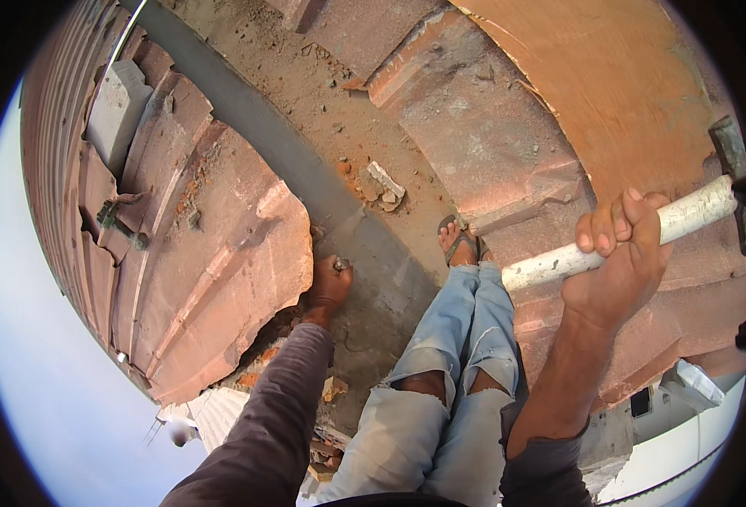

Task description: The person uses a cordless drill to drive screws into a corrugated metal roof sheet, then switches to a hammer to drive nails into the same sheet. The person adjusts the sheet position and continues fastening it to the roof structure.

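My right hand [614, 262] is wrapped round a thick white pole [542, 267] with worn, scuffed paint, which slants up to the right. Lower down, my left hand [329, 283] is closed beside the ragged edge of a reddish corrugated sheet [221, 270]. A small rounded grey end pokes out of that fist; the rest of what it holds is hidden. Under and beside this hand runs a strip of smooth grey cement [297, 156], darker and damp-looking near my legs.
My sandalled foot [459, 241] rests by the cement strip. Broken rubble [383, 186] lies on sandy ground. A pale block [119, 110] and a green tool-like object [119, 224] sit on the left sheets. An orange-brown board [618, 93] covers the upper right. Open sky borders the left roof edge.
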The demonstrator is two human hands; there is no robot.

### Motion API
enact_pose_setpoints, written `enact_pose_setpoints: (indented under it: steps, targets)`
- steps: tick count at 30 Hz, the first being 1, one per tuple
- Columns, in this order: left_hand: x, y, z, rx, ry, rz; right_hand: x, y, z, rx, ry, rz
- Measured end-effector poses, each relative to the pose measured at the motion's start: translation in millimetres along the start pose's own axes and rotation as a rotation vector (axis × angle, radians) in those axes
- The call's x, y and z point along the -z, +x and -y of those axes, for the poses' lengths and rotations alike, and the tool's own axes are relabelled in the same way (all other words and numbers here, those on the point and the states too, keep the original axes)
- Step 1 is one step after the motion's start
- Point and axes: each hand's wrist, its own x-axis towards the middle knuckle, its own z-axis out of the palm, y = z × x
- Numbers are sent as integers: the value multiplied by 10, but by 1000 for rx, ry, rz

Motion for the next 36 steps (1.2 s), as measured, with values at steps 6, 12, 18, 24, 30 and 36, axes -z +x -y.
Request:
enact_pose_setpoints:
  steps: [6, 12, 18, 24, 30, 36]
  targets:
    - [48, -8, -34, 12, 83, 4, -454, -1265, -1225, -511, -918, 525]
    - [82, -84, -153, 21, 31, 5, 325, -659, -689, -533, -206, 358]
    - [18, -38, 45, 26, 77, 29, -314, -297, -266, 37, 88, -103]
    - [85, 24, -113, -14, 102, -20, 406, -1515, -1627, -1103, -676, 341]
    - [75, -47, -45, 35, 83, 17, 411, -248, -62, -137, -79, 97]
    - [32, -32, 25, 117, 74, 60, -161, -852, -1014, -331, -22, -75]
